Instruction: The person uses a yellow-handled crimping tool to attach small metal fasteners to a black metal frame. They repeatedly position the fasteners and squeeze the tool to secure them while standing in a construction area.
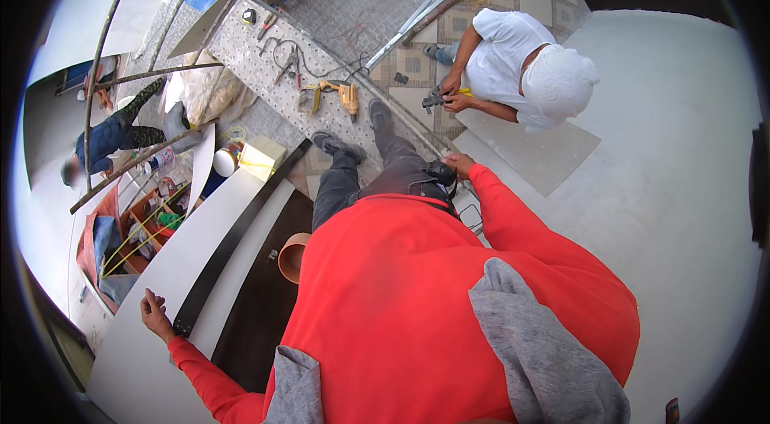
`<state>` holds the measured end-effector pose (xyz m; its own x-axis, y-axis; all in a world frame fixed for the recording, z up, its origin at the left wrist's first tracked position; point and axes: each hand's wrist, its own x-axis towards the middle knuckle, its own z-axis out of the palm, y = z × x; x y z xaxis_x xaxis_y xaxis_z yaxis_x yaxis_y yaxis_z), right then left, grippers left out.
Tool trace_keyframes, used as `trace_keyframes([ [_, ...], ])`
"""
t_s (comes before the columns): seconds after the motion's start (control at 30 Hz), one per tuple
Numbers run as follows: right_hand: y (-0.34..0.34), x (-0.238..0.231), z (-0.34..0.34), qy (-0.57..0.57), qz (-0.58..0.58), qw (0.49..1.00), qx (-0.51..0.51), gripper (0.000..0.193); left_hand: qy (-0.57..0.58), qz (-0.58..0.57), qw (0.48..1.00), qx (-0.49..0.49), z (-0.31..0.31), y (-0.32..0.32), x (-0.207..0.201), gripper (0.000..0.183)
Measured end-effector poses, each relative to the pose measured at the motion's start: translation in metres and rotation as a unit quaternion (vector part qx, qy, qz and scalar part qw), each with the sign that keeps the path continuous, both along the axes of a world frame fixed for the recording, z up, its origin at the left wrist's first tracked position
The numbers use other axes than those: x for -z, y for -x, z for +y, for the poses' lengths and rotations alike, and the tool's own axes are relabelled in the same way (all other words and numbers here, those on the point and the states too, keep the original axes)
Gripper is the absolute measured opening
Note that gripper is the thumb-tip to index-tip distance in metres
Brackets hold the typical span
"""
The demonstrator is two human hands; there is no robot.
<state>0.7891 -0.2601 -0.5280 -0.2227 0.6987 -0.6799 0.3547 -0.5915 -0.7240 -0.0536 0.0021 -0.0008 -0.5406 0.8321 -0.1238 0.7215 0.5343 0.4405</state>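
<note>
My left hand (pixel 156 314) is out to the left beside a large white panel (pixel 128 376), its fingers loosely bent and nothing visible in them. A long black strip (pixel 210 271) runs along the panel, its lower end near my left wrist. At my right hip, my right hand (pixel 459 165) is closed at a black pouch-like object (pixel 439 174); its fingertips are partly hidden. On the speckled board beyond my feet lies a yellow power drill (pixel 345 97). Pliers (pixel 286 64), a cable and a tape measure (pixel 249 16) also rest there.
A co-worker in white (pixel 501 63) crouches ahead right, holding a grey tool (pixel 434 97). Another person (pixel 112 139) is at far left behind metal bars (pixel 164 71). A terracotta pot (pixel 293 258) stands left of me. A cluttered crate (pixel 148 219) sits farther left.
</note>
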Motion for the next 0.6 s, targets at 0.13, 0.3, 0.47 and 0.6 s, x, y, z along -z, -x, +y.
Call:
trace_keyframes([
  [0.13,0.003,-0.013,0.003,0.114,0.013,0.991,0.067,0.041,0.011,0.012,1.000,-0.011,0.000,0.002,0.000,0.042],
  [0.3,0.009,-0.041,0.012,0.175,0.014,0.979,0.103,0.043,0.026,0.023,0.999,-0.020,0.000,0.001,-0.001,0.045],
  [0.47,0.016,-0.060,0.019,0.295,-0.005,0.937,0.189,0.044,0.016,0.009,1.000,-0.006,-0.001,-0.006,-0.001,0.042],
  [0.6,0.012,-0.048,0.019,0.281,-0.008,0.947,0.153,0.045,0.015,0.009,1.000,0.002,-0.002,-0.009,-0.003,0.041],
])
